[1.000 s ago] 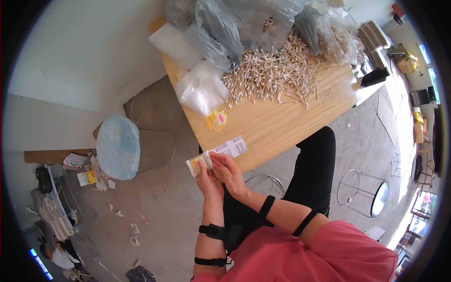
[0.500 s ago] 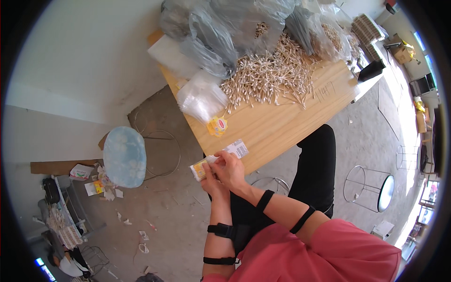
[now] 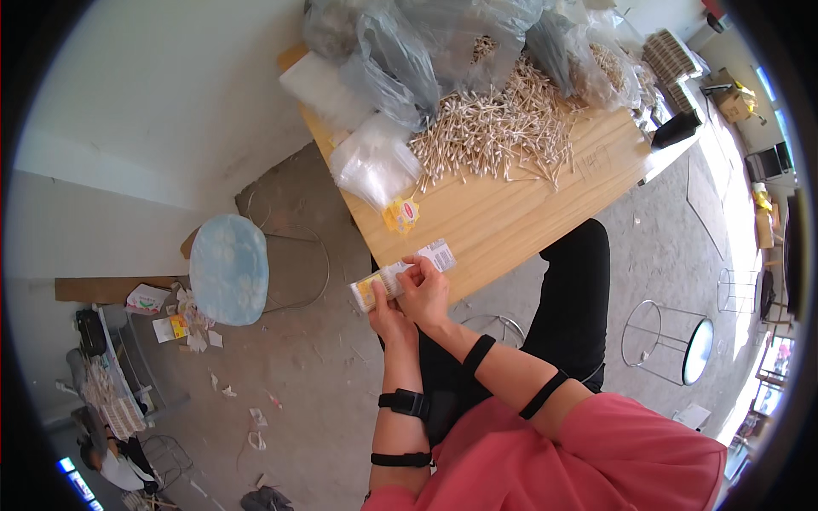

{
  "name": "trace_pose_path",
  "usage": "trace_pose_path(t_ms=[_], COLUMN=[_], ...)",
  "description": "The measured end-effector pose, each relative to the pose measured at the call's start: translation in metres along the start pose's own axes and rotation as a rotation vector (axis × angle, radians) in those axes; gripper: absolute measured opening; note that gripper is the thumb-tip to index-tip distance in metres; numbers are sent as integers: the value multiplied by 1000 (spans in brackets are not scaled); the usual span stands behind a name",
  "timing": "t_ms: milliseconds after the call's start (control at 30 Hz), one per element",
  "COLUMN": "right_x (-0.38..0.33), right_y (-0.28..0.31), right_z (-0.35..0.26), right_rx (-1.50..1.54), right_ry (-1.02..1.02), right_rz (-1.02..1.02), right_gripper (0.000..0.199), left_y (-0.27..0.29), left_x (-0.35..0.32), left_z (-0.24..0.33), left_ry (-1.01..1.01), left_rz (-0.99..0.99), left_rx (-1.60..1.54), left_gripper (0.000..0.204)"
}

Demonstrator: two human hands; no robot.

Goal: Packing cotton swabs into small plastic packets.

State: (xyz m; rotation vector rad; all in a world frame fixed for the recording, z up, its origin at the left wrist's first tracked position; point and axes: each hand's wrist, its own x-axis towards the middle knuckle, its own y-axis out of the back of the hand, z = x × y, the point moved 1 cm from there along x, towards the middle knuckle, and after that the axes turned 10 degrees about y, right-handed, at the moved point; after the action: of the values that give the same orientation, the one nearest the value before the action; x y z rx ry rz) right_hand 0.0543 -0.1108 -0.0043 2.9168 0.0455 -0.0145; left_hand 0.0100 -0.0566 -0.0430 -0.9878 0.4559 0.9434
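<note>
Both hands hold a small clear packet of cotton swabs point(image 3: 400, 274) with a yellow label end, just off the near edge of the wooden table point(image 3: 511, 213). My left hand point(image 3: 388, 317) grips it from below. My right hand point(image 3: 423, 289) pinches its upper side, fingers curled over it. A big loose heap of cotton swabs point(image 3: 494, 128) covers the table's far part. A stack of clear plastic bags point(image 3: 375, 166) lies at the table's left, with a small yellow label point(image 3: 402, 215) beside it.
Large grey plastic sacks point(image 3: 426, 43) crowd the table's far edge. A blue round stool point(image 3: 228, 268) stands on the concrete floor to the left, with paper scraps point(image 3: 183, 319) around it. A wire stool frame point(image 3: 682, 341) stands at the right. A black box point(image 3: 677, 128) sits on the table's right corner.
The view has shifted, so the table and hands sit higher and more central. Both hands still hold the packet, with the right fingers moved slightly along it.
</note>
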Motion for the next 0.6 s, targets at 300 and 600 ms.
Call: trace_pose_path(t_ms=[300, 600], right_x=[-3, -13], right_y=[12, 11], right_z=[21, 22], right_rx=[127, 36], right_ry=[58, 55], right_rz=[-162, -446], right_gripper=[38, 52], left_y=[3, 18], left_x=[3, 9], left_z=[2, 0], left_ry=[25, 107], left_rz=[13, -42], left_rx=[31, 42], left_gripper=[45, 49])
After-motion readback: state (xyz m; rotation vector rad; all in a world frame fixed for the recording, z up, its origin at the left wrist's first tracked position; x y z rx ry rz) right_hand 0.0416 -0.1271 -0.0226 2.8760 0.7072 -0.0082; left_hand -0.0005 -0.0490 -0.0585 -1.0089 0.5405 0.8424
